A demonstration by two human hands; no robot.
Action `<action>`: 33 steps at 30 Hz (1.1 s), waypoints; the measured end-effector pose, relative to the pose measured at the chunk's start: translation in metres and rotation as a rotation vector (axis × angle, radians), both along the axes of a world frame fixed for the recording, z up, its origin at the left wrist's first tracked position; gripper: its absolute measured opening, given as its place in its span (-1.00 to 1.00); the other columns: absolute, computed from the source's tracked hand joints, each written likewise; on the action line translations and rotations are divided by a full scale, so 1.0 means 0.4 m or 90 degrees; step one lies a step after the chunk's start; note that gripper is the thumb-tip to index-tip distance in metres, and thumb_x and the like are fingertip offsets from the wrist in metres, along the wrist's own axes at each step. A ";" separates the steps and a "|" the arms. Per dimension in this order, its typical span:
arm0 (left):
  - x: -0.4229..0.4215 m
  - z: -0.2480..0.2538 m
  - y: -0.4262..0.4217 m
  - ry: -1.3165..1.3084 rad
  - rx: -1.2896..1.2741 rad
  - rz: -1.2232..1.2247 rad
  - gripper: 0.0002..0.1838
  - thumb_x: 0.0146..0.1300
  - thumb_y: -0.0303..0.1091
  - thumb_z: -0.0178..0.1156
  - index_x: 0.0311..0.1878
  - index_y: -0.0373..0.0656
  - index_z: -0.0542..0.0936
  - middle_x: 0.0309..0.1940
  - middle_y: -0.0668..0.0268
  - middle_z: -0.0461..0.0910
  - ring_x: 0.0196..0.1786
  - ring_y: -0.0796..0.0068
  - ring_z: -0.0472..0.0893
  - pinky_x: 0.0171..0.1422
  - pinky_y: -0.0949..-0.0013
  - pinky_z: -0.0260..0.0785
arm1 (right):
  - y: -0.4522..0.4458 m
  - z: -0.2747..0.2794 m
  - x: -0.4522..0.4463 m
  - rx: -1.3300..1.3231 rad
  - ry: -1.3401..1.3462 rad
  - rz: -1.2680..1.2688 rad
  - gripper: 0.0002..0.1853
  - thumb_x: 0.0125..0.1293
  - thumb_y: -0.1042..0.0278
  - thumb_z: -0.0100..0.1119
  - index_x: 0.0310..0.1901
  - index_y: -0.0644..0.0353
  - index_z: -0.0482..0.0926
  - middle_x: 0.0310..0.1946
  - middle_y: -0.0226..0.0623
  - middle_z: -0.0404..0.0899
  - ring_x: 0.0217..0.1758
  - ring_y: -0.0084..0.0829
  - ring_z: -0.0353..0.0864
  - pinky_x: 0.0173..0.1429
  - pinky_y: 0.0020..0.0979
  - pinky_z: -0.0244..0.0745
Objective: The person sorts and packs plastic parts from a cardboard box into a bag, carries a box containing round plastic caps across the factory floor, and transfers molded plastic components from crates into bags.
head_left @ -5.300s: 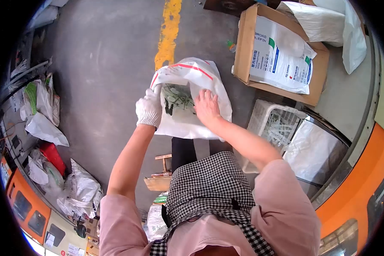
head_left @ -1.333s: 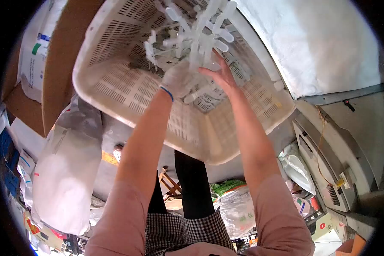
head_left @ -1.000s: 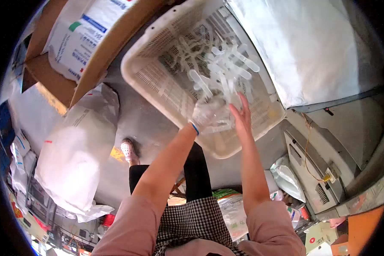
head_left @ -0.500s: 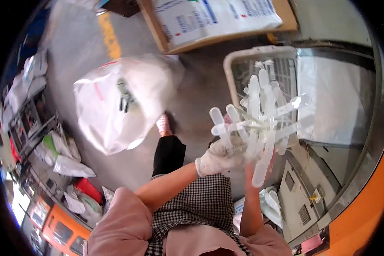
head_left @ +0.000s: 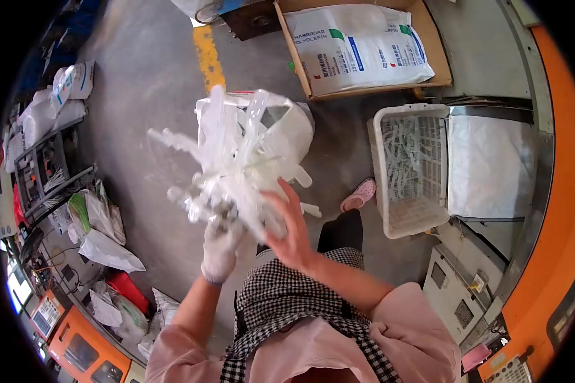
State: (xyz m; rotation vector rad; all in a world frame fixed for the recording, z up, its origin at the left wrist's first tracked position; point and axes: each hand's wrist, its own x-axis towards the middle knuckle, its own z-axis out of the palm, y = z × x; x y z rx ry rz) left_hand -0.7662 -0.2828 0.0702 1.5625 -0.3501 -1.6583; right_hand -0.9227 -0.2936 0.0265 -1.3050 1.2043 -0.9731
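Note:
A spiky bunch of translucent white plastic molded parts (head_left: 236, 169) is held up in front of me, blurred by motion. My left hand (head_left: 222, 252), in a white glove, grips it from below. My bare right hand (head_left: 294, 233) holds its right side, the thumb and fingers curved against the parts; some fingertips are hidden. Behind and partly beneath the bunch, a white sack (head_left: 294, 131) stands open on the floor. To the right, a pale plastic basket (head_left: 381, 166) contains several similar slender translucent pieces.
At the top, a cardboard box (head_left: 380, 92) holds printed white bags. A white sheet (head_left: 492, 166) lies beside the basket, near an orange machine (head_left: 559, 127). Cluttered shelving (head_left: 45, 159) lines the left. My foot in a pink clog (head_left: 361, 193) is near the basket.
Both hands have carried the bunch left, from in front of the basket to over the white sack. My view has shifted, and the basket now shows unobstructed.

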 end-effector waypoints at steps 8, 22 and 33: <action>0.179 -0.247 -0.271 0.043 0.180 -0.036 -0.62 0.18 -0.27 0.17 0.07 -0.13 0.45 -0.09 0.30 0.50 -0.09 0.40 0.53 -0.11 0.34 0.46 | -0.218 -0.234 0.193 0.393 0.014 0.000 -0.30 0.26 0.02 0.12 0.35 0.14 0.15 0.25 -0.01 0.18 0.33 -0.13 0.21 0.34 -0.25 0.15; 0.211 -0.481 -0.289 -0.129 0.035 -0.151 -0.29 0.23 0.01 0.19 0.33 -0.18 0.22 0.06 0.30 0.45 0.08 0.44 0.47 0.17 0.38 0.34 | -0.242 -0.502 0.233 0.403 -0.117 0.039 -0.25 0.38 0.00 -0.10 0.39 0.36 -0.08 0.35 0.15 0.06 0.43 -0.06 0.06 0.45 -0.27 -0.02; 0.321 -0.556 -0.244 -0.537 0.097 -0.384 -0.15 0.00 -0.29 0.35 0.36 -0.19 0.18 -0.15 0.12 0.58 -0.06 0.35 0.57 0.00 0.32 0.45 | -0.250 -0.562 0.142 0.448 0.161 0.202 -0.09 0.18 -0.05 0.21 0.35 0.36 -0.03 0.28 0.12 0.20 0.35 -0.10 0.21 0.33 -0.30 0.20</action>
